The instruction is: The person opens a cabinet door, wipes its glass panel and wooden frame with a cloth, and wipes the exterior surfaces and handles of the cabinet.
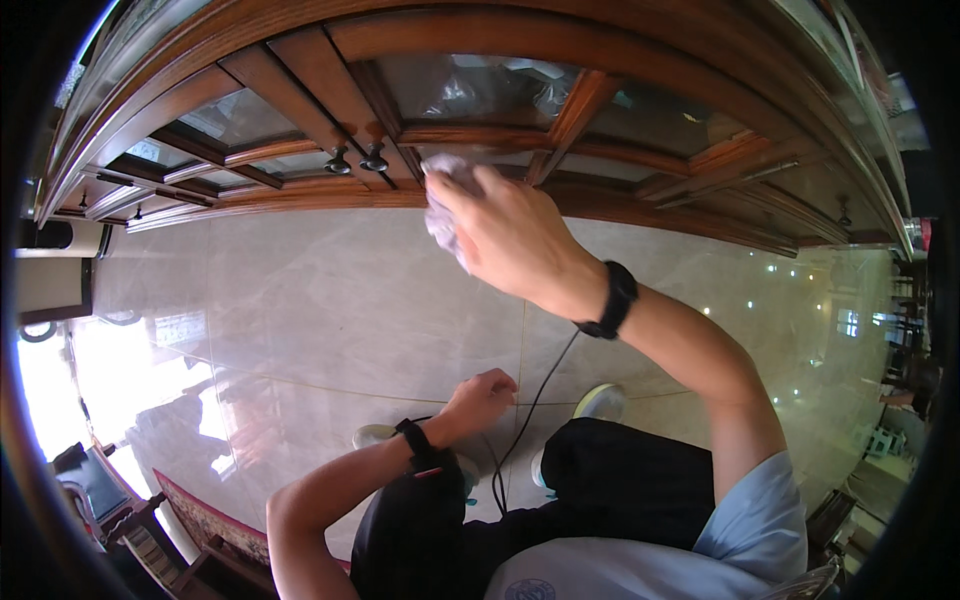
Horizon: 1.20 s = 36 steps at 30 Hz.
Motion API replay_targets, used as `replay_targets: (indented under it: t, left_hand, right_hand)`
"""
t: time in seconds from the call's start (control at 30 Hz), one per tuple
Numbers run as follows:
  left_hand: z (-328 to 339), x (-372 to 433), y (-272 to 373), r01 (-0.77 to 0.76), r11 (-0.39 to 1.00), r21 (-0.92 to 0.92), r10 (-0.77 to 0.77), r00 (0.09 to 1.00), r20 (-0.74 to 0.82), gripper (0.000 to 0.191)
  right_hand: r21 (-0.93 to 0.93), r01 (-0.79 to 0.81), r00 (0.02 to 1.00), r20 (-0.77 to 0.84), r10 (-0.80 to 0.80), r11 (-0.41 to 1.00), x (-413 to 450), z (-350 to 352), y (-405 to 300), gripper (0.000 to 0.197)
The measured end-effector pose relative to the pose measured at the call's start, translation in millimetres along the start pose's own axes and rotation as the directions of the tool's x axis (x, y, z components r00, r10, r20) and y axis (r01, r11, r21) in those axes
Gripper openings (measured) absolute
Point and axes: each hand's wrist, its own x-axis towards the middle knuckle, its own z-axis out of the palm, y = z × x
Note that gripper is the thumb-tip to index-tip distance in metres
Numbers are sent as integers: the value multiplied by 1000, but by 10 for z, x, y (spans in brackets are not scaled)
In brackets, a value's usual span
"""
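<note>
My right hand [510,232] is shut on a crumpled pale lilac cloth [442,225], which bunches out past the fingers. Hand and cloth are in front of the lower part of a wooden cabinet door [480,139] with glass panes; whether the cloth touches it I cannot tell. Two dark round knobs [373,157] sit just left of the cloth, where two doors meet. My left hand [480,401], slightly blurred, hovers above my left knee with its fingers curled in and nothing visible in it. Each wrist wears a black band [616,300].
Glossy tiles cover the floor [337,285]. A thin black cable [544,382] hangs between my legs. Wooden furniture with a patterned cushion [217,517] stands at lower left. Behind the cabinet's upper glass pane [480,86] lie clear plastic wrappings. Bright light reflects off the floor at left.
</note>
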Motion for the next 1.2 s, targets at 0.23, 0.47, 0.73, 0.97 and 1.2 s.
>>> replay_targets:
  t: [0.23,0.47,0.73,0.97,1.2]
  left_hand:
    - [26,258,736,-234,959,162,196,956,218,22]
    - [122,468,993,-241,958,158,171,918,359,20]
    - [-27,410,937,-201,979,17,184,924,336,19]
    - [-305,271,790,-184,983,-9,182,962,202,19]
    - [-257,327,674,-168,985,-32,171,968,185,23]
  right_hand:
    - [178,-177,983,-15,182,968,-1053,-572,339,58]
    - [26,-272,936,-223,271,962,-1439,-743,556,58]
    - [-121,-237,951,-229,206,964,-982,-578,586,64]
    - [-262,-232,964,-192,185,937,-737,-386,643,66]
    - [-382,-241,962,-218,166,892,-889,-422,691,66]
